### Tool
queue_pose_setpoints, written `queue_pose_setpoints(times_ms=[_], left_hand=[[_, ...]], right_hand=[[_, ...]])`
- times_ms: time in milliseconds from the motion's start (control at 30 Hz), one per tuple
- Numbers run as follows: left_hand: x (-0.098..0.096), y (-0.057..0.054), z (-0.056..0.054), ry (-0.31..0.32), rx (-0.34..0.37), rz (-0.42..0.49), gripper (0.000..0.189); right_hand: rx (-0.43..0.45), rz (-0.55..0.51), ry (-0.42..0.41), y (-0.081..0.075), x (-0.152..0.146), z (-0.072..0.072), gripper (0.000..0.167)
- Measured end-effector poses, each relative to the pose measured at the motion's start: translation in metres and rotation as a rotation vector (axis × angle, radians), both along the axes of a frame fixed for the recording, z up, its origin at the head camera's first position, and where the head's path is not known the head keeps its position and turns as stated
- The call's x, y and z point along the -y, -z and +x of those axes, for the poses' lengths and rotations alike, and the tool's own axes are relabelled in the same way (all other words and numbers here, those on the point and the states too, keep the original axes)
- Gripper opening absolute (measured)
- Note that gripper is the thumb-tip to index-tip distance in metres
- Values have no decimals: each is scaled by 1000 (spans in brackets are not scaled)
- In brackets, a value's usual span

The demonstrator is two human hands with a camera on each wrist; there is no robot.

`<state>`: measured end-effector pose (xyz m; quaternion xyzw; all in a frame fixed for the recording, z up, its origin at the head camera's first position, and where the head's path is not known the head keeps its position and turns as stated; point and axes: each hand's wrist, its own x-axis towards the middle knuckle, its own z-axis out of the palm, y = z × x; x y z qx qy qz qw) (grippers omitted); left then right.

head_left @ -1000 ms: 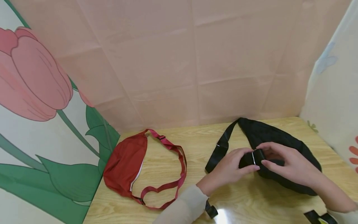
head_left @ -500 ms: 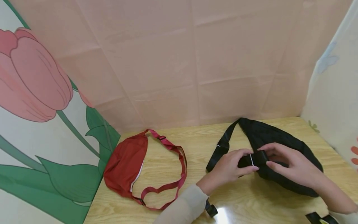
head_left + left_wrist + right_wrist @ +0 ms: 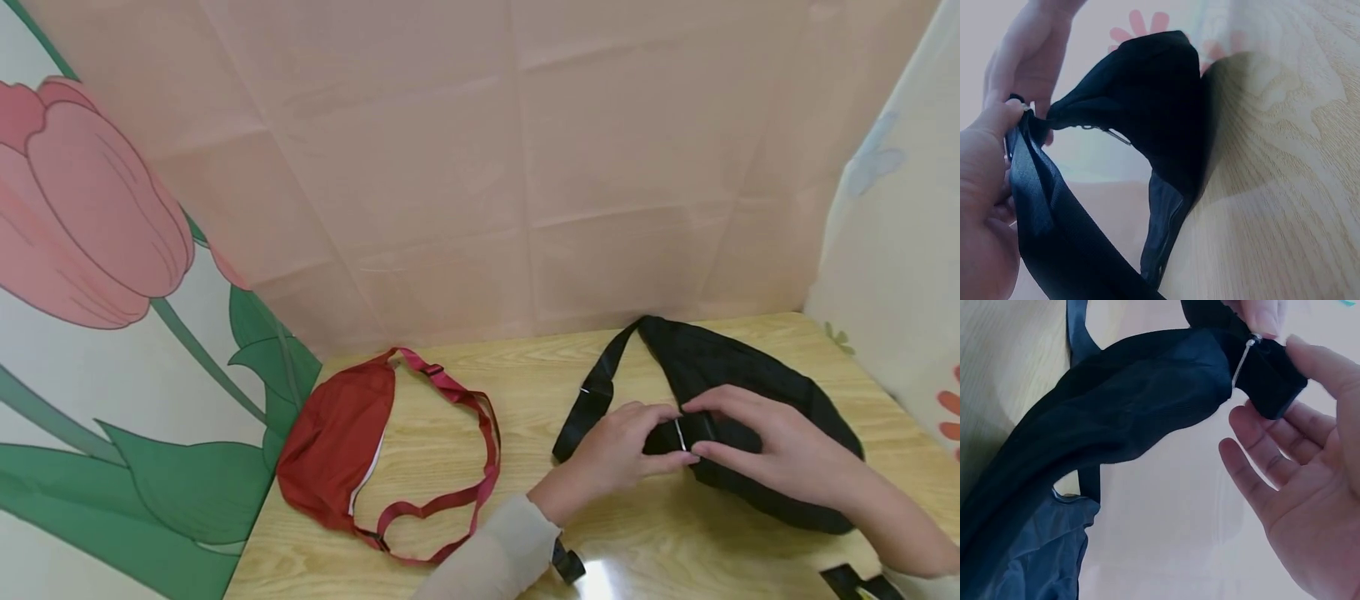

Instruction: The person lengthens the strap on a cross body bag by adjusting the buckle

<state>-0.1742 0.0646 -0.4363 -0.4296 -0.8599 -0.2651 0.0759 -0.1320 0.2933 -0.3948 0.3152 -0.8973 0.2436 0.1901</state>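
Note:
A black waist bag (image 3: 772, 371) lies at the right of the table, its strap looped toward the left. Between thumb and fingers, my left hand (image 3: 615, 442) pinches the doubled strap (image 3: 1060, 212) beside a slim silvery bar (image 3: 1242, 365). From the other side, my right hand (image 3: 783, 450) pinches the folded strap end (image 3: 1272, 381) with thumb and fingertips, its other fingers spread loosely below in the right wrist view. Both hands meet in front of the bag, fingertips almost touching. A strap adjuster (image 3: 597, 388) sits farther along the strap.
A red waist bag (image 3: 337, 446) lies to the left, with its red strap (image 3: 491, 442) looped on the wooden table (image 3: 420, 408). A pink cloth backdrop (image 3: 420, 208) stands behind. Black strap pieces (image 3: 567, 567) show near both wrists.
My right hand's fingertips have shifted slightly left along the strap, closer to the silvery bar and my left hand. The bags lie where they were.

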Motion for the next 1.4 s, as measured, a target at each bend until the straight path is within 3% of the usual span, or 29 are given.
queue_pose_setpoints(times_ms=[233,467,633,833,1000,1200,1400], left_hand=[[2,2,0,-2,-51,7,53],[3,4,-1,26,-128,71,53],[5,3,-1,57,-154,105,52],[6,1,-1,66,-171,81,52],[6,-1,-1,67,-227,78,51],[6,0,-2,54,-190,63,51],[6,1,-2,46,-180,59,51]], right_hand=[[-4,36,31,0,-8,0,52],[-31,-43,9,4,-19,-4,57],[20,-67,16,3,-21,-3,56],[15,12,-17,-2,-13,0,62],[-30,52,-40,-3,-8,-2,57],[-67,27,-20,-2,-16,-5,60],[-48,5,-6,-3,-21,-4,64]])
